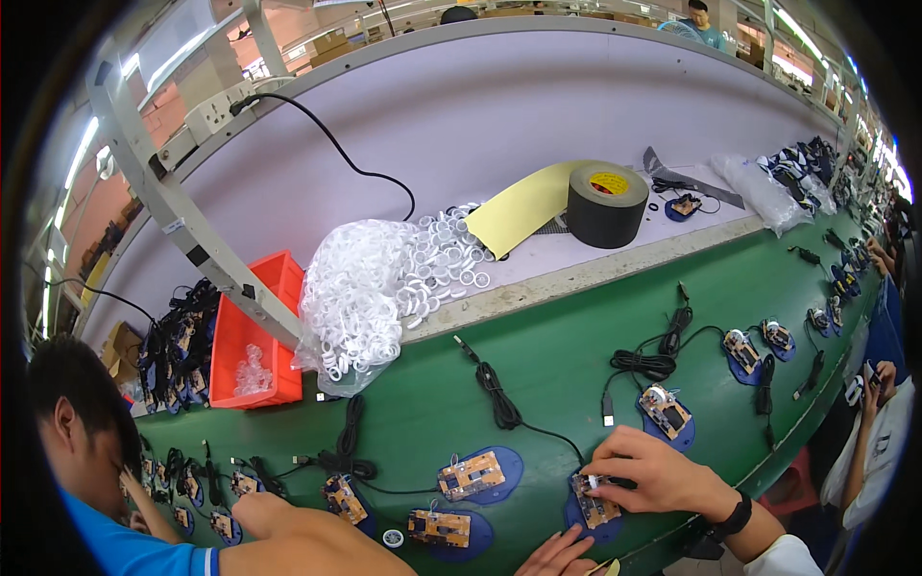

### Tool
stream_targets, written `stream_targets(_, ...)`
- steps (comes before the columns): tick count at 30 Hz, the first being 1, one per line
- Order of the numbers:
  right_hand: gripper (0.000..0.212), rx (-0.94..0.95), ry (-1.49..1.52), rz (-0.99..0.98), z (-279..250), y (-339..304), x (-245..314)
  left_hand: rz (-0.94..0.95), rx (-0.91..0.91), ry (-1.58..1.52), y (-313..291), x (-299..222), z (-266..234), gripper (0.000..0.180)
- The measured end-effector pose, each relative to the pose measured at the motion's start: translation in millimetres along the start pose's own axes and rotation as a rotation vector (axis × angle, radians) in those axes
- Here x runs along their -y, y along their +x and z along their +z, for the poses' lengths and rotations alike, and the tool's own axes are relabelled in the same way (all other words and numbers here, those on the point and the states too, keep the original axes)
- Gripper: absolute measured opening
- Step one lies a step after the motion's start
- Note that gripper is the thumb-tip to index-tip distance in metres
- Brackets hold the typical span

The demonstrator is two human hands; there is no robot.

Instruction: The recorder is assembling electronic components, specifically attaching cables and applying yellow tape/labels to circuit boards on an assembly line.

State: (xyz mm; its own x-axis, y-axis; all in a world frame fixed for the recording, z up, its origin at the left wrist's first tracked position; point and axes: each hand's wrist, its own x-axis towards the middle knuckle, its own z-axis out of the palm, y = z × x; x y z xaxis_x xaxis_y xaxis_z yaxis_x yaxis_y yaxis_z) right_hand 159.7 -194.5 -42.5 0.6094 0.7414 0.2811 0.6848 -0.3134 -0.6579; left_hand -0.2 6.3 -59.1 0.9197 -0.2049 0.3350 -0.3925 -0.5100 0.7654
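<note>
My right hand (pixel 648 470), with a black band on its wrist, bends over a computer mouse circuit board (pixel 597 509) on a blue base. Its thumb and fingers are closed on a small white part (pixel 592 481) at the board's upper end, mostly covered by the fingers. Beside the near left edge of that base lies my left hand (pixel 557 554), fingers stretched out, partly cut off by the lower edge. A bit of yellow material (pixel 605 568) shows next to it. Left of my hands lie two more boards on blue bases (pixel 504 472), and a white ring-shaped wheel (pixel 393 539).
Coiled black cables (pixel 499 398) lie across the green bench (pixel 432 384). On the ledge are a bag of white rings (pixel 355 298) and a tape roll (pixel 607 206). A red bin (pixel 288 370) stands left. A co-worker's arm (pixel 298 533) reaches in; more people work right.
</note>
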Motion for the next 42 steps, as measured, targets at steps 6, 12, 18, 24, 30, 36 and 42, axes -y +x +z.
stream_targets(6,0.031,0.061,-0.034,-0.076,-1.4,-2.0,-12.4,-0.043,-0.001,-0.013,-0.4,4.2,6.4,0.012)
stream_targets(12,0.032,0.121,-0.303,-0.034,-7.5,-2.0,6.9,-0.09,0.023,-0.038,4.7,3.2,1.3,0.01)
stream_targets(18,0.037,0.21,-0.531,0.025,-3.5,-3.8,22.0,-0.13,0.055,-0.061,8.4,-4.7,-1.4,0.009)
stream_targets(24,0.044,0.01,-0.381,0.109,-1.0,-11.4,33.4,-0.409,-0.025,-0.393,8.6,-16.1,-19.8,0.008)
stream_targets(30,0.024,-0.139,0.475,-0.004,16.2,-31.2,59.5,-0.474,-0.082,-0.349,10.3,-15.5,-32.2,0.005)
stream_targets(36,0.021,-0.4,0.225,-0.184,40.3,-39.7,65.4,-0.51,-0.094,-0.411,-3.2,-9.5,-39.3,0.014)
stream_targets(42,0.02,-0.49,0.116,-0.302,61.6,-53.5,59.7,-0.77,-0.023,-0.447,-22.1,16.3,-32.8,0.015)
